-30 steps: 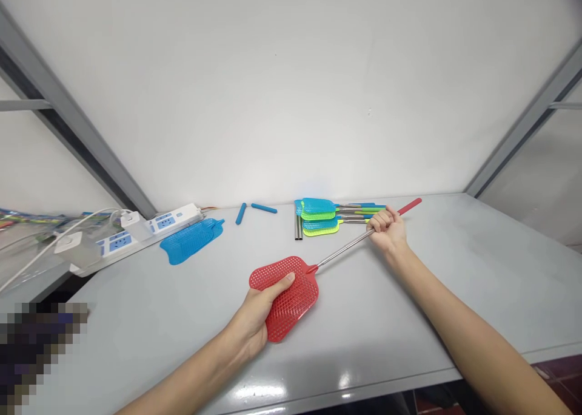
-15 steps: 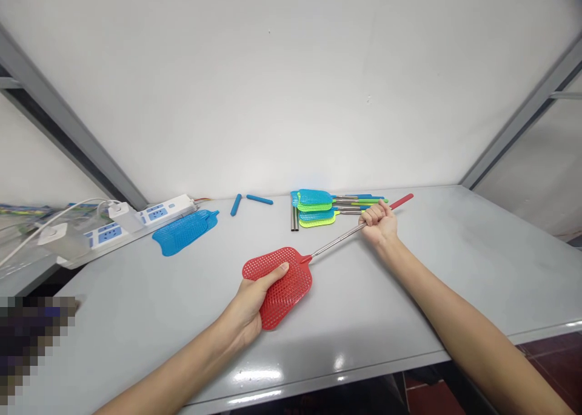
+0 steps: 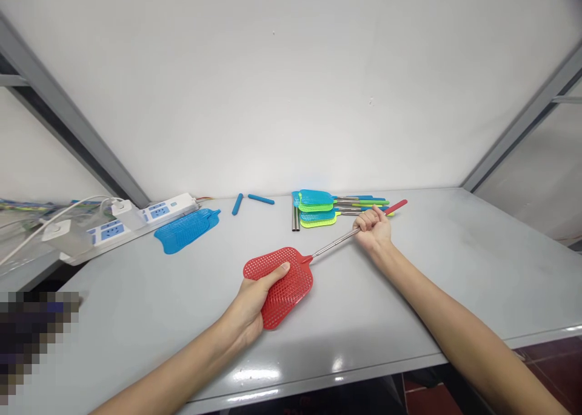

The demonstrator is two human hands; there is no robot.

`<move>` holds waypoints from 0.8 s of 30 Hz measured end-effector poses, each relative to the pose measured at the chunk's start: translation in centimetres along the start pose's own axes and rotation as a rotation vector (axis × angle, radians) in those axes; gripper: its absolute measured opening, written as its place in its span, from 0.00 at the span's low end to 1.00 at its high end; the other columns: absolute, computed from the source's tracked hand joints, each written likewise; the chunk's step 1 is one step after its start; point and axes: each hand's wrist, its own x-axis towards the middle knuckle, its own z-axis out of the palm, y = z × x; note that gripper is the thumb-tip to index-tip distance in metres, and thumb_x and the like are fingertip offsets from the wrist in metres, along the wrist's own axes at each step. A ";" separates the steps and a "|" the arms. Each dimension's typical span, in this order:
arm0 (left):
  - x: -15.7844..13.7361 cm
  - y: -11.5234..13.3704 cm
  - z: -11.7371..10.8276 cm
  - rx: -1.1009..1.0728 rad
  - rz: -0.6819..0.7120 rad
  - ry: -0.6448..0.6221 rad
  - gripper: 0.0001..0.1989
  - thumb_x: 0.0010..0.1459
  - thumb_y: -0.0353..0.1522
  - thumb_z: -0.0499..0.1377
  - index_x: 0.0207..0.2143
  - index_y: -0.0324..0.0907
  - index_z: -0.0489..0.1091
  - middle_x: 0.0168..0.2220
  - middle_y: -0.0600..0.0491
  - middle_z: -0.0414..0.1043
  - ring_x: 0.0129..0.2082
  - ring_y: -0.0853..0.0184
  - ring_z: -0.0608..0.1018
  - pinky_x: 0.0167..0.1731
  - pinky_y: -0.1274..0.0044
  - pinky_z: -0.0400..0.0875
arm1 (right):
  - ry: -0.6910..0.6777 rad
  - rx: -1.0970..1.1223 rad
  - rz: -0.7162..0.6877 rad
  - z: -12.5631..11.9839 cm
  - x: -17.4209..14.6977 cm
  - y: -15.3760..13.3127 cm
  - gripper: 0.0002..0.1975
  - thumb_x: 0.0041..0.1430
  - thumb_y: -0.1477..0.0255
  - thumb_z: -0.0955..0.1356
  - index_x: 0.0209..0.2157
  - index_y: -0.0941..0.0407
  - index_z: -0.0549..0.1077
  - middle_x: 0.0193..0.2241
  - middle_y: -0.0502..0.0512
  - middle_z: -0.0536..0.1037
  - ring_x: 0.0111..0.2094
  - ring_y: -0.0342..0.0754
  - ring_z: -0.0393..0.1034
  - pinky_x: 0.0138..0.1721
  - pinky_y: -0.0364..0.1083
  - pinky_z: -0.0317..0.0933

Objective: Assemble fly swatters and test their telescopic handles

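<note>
A red fly swatter (image 3: 293, 287) with a perforated head and a silvery telescopic rod is held in both hands above the table. My left hand (image 3: 257, 300) grips the head from its left side, thumb on top and fingers hidden beneath. Around the rod, close to the red handle (image 3: 399, 207), the fingers of my right hand (image 3: 373, 228) are wrapped. Behind it lies a pile of fly swatters (image 3: 316, 199) with blue and yellow-green heads, their handles pointing right. Two bare metal rods (image 3: 295, 219) stick out toward me from the pile's left end.
Two loose blue handles (image 3: 249, 200) lie by the wall. Blue swatter heads (image 3: 188, 232) rest left of them, against a white power strip (image 3: 166, 212) with plugged-in chargers and cables. The grey table (image 3: 436, 269) meets a white wall; metal posts stand at both sides.
My right hand has come slightly closer to the swatter head, and the visible rod between them is shorter. My left hand keeps its hold on the head.
</note>
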 end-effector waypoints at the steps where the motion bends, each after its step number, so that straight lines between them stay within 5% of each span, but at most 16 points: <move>1: 0.0 0.0 0.0 -0.003 0.010 -0.001 0.19 0.40 0.33 0.62 0.38 0.36 0.67 0.36 0.43 0.72 0.31 0.62 0.75 0.30 0.74 0.72 | 0.005 -0.007 -0.003 0.0 -0.1 0.1 0.18 0.54 0.74 0.54 0.15 0.56 0.39 0.10 0.42 0.38 0.10 0.37 0.32 0.08 0.39 0.38; 24: 0.0 -0.4 0.0 0.023 0.102 -0.010 0.20 0.40 0.33 0.62 0.38 0.36 0.67 0.36 0.43 0.72 0.32 0.61 0.75 0.31 0.73 0.72 | 0.088 -0.085 -0.014 0.2 -1.0 1.8 0.19 0.54 0.74 0.55 0.15 0.56 0.39 0.09 0.41 0.39 0.09 0.37 0.34 0.08 0.38 0.38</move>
